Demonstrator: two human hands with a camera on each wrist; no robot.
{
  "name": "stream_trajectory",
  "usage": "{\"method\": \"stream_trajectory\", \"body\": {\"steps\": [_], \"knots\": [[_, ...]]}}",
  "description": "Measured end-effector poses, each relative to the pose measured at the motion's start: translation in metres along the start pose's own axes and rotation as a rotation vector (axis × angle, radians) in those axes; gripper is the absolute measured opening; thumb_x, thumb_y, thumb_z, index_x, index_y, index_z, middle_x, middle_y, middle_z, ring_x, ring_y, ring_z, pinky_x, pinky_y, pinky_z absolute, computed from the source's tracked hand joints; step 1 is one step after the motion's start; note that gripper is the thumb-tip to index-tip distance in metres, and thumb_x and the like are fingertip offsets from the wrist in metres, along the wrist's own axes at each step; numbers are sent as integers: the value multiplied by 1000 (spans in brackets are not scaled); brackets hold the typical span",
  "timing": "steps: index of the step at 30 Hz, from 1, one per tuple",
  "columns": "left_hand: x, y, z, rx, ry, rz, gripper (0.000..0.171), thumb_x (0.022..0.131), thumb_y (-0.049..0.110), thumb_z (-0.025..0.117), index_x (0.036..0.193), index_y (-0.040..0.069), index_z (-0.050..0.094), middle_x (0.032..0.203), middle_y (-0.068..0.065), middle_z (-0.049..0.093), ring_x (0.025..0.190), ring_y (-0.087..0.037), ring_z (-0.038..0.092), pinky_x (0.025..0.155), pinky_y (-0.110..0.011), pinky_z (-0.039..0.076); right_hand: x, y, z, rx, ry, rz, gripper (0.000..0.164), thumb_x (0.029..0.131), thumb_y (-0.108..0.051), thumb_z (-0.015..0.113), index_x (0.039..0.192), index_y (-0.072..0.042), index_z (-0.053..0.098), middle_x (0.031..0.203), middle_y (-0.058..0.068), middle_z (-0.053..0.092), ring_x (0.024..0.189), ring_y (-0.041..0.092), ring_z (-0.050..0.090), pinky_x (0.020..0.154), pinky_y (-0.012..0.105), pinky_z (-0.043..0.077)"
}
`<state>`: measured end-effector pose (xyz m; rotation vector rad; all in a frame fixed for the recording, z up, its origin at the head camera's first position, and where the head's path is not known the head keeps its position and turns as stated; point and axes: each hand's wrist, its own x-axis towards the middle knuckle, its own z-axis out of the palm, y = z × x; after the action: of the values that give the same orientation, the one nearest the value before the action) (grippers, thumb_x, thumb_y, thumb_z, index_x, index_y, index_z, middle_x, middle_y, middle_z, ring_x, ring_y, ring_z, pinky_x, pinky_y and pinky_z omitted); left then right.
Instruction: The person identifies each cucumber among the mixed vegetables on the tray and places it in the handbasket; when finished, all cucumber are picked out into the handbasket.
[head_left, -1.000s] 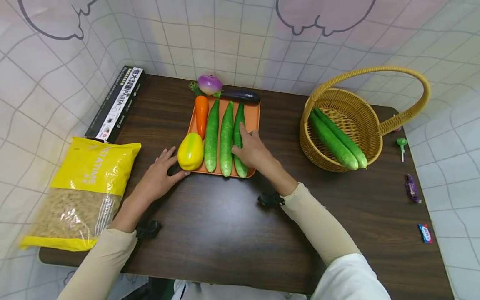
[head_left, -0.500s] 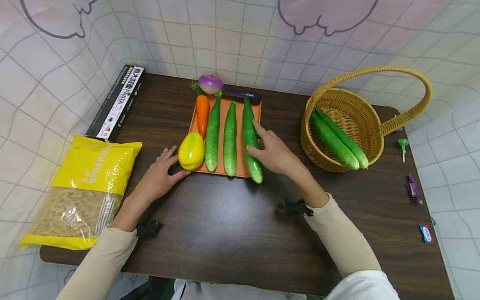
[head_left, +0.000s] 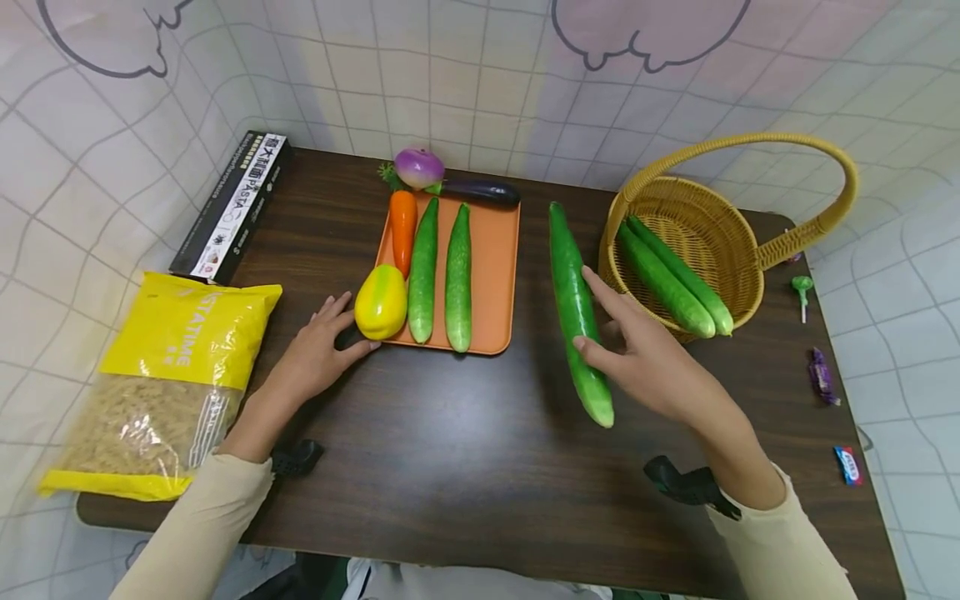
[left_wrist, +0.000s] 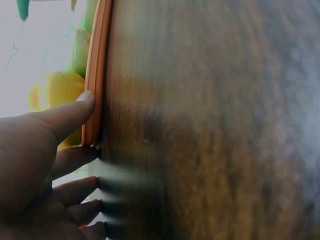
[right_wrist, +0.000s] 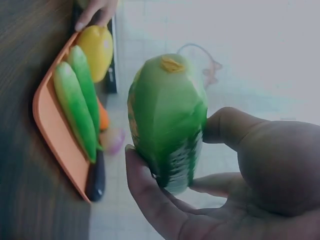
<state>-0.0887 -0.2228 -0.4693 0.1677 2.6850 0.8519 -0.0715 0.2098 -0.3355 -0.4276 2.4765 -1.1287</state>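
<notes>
My right hand grips a green cucumber between thumb and fingers, above the table between tray and basket. The right wrist view shows this cucumber end-on, the fingers curled round its underside. My left hand lies at the near left corner of the orange tray. In the left wrist view its thumb touches the tray's rim, while the other fingers rest on the table, fairly straight. Two cucumbers, a yellow pepper and a carrot lie on the tray.
A wicker basket with a tall handle holds two cucumbers. An eggplant and a purple-white turnip-like vegetable lie at the tray's back edge. Left are a pasta bag and black box; wrapped candies line the right edge.
My right hand has lifted the rightmost cucumber off the tray and carried it right, towards the basket. The left hand has stayed at the tray's corner.
</notes>
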Motion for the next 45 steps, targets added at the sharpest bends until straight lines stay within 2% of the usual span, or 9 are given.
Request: {"method": "stream_trajectory", "body": {"steps": [7,14,23,27,31,34,38,41,45], "knots": [[-1,-1,1,-12,-3,0,75,96,52,61,155,11,39,165,-14,13,151,-36,3,108,-74,11,-41,10,-30,-68,36,20,80,102,-28,59,159,-42,4,140,15,39,116,32,55,83,45,53],[-2,0,0,-11,-8,-21,75,96,52,61,155,11,39,165,-14,13,151,-36,2,108,-74,11,-48,30,-78,-188,30,88,80,103,-29,57,160,-38,2,148,21,35,119,44,54,84,55,49],[0,-2,-1,-2,-9,-7,74,97,50,62,155,11,38,165,-14,13,151,-36,3,110,-71,11,-11,67,-151,-316,-94,174,78,106,-27,51,161,-15,-3,143,33,38,94,26,65,69,29,52],[0,-3,-1,-1,-3,-2,74,97,49,63,154,10,39,165,-15,14,151,-36,4,111,-70,11,13,80,-167,-492,-185,168,78,106,-25,53,160,-4,2,138,37,43,78,20,61,72,39,50],[0,-3,0,0,-2,1,74,96,50,63,154,10,39,165,-15,14,151,-36,4,111,-70,11,35,90,-167,-598,-279,148,76,103,-20,57,158,3,9,106,27,63,65,18,57,70,45,48],[0,-1,0,-2,-3,7,75,96,51,62,155,10,39,165,-15,14,151,-36,4,111,-71,11,48,96,-165,-639,-325,148,75,102,-16,58,157,6,12,84,15,63,62,20,56,67,44,48],[0,0,0,2,1,8,74,96,50,63,155,10,39,165,-14,14,151,-35,4,111,-70,11,61,103,-164,-666,-358,151,72,101,-14,58,156,8,15,115,36,59,95,42,63,82,56,49],[1,0,0,5,3,9,74,97,49,63,154,9,40,165,-15,14,151,-35,4,112,-69,11,67,107,-164,-666,-367,161,71,102,-14,57,156,8,16,140,44,37,119,57,47,92,66,42],[0,0,0,0,2,7,74,96,50,62,154,10,40,165,-15,14,151,-35,4,112,-69,11,70,109,-166,-666,-332,163,67,104,-16,55,155,9,18,145,44,31,124,60,40,96,69,37]]}}
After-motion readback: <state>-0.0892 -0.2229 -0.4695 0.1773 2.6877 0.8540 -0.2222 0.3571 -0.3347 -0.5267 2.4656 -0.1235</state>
